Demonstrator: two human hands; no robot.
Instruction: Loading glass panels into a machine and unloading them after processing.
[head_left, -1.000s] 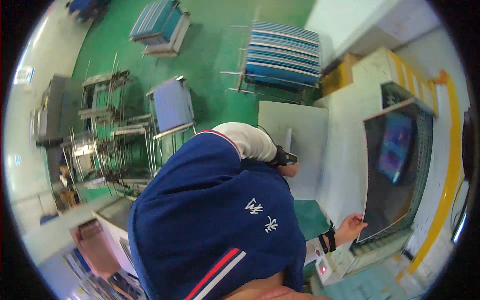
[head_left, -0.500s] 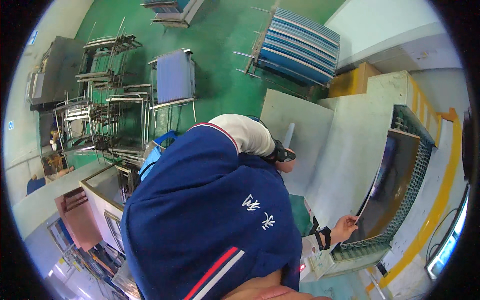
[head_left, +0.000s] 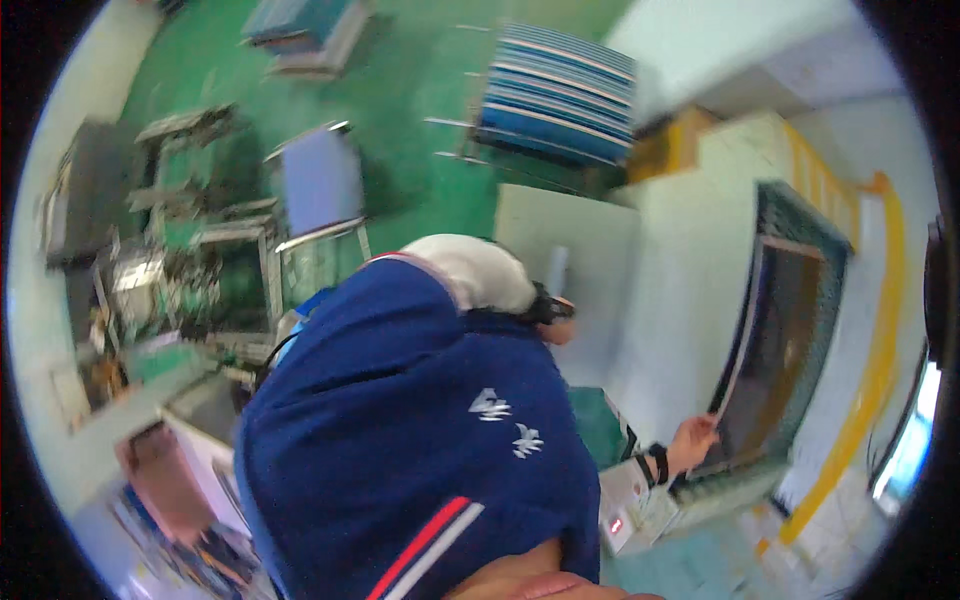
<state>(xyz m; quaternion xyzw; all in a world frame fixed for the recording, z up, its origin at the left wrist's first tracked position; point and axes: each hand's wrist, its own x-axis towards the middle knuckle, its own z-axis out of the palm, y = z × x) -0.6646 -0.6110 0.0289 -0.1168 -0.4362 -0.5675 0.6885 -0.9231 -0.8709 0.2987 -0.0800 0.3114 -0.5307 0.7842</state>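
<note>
My right hand [head_left: 693,443], a black band on its wrist, has its fingers closed on the pale near edge of a dark, flat panel [head_left: 782,345]. That panel lies in the opening of a pale machine [head_left: 680,290], over a bed of small wheels [head_left: 833,300] that shows along its far side. My left hand [head_left: 560,330], with a black device on the wrist, is beside a grey flat surface [head_left: 600,270]; its fingers are mostly hidden and blurred. A narrow light strip [head_left: 558,268] shows just beyond it.
A rack of blue-and-white striped panels [head_left: 560,95] stands on the green floor, with a smaller rack of lilac panels [head_left: 320,180] left of it. Metal frames [head_left: 200,240] crowd the left. Reddish-brown boards [head_left: 165,480] stand at lower left. A yellow stripe [head_left: 885,340] runs beyond the machine.
The view has shifted and blurred, so the machine and racks sit slightly further left. My right hand keeps its grip on the panel edge; my left hand stays by the grey surface.
</note>
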